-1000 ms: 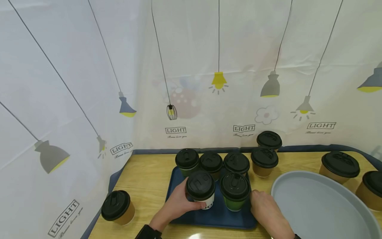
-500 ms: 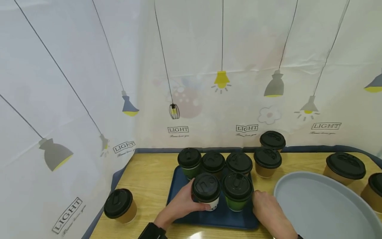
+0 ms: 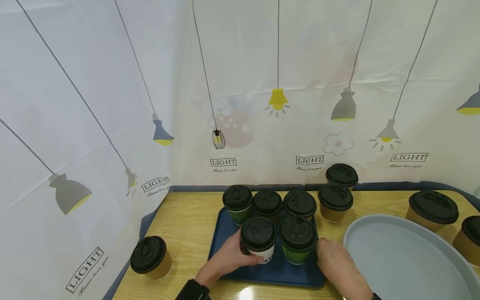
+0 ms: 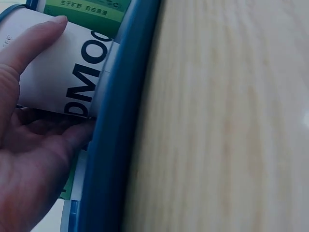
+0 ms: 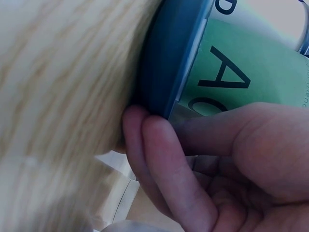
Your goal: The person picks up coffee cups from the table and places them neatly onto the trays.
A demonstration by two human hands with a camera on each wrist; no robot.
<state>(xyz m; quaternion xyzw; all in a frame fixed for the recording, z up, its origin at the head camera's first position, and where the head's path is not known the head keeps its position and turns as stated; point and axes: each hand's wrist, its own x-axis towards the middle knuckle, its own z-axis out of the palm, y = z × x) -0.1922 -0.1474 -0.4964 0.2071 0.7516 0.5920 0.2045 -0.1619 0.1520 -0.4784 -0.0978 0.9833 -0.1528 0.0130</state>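
Note:
My left hand (image 3: 232, 256) grips a white paper cup (image 3: 262, 253) with a black lid, standing at the front of a navy blue tray (image 3: 270, 275). In the left wrist view, my thumb lies across the white cup (image 4: 58, 67), beside its dark lettering. Just right of it stands a green cup (image 3: 294, 255) with a black lid. My right hand (image 3: 333, 258) pinches the tray's right rim; the right wrist view shows the thumb inside the rim (image 5: 166, 63) and fingertips (image 5: 161, 133) outside it. Behind these, several lidded cups (image 3: 237, 198) form a row on the tray.
A large grey round tray (image 3: 397, 254) lies to the right on the wooden table (image 3: 183, 216). Brown lidded cups stand around: one on the left (image 3: 159, 264), two behind the blue tray (image 3: 333, 214), two near the grey tray (image 3: 420, 218). A lamp-printed cloth (image 3: 243, 62) hangs behind.
My left hand has shifted the white cup slightly right, closer to the green cup. My right hand stays at the tray's rim. The head view has turned a little.

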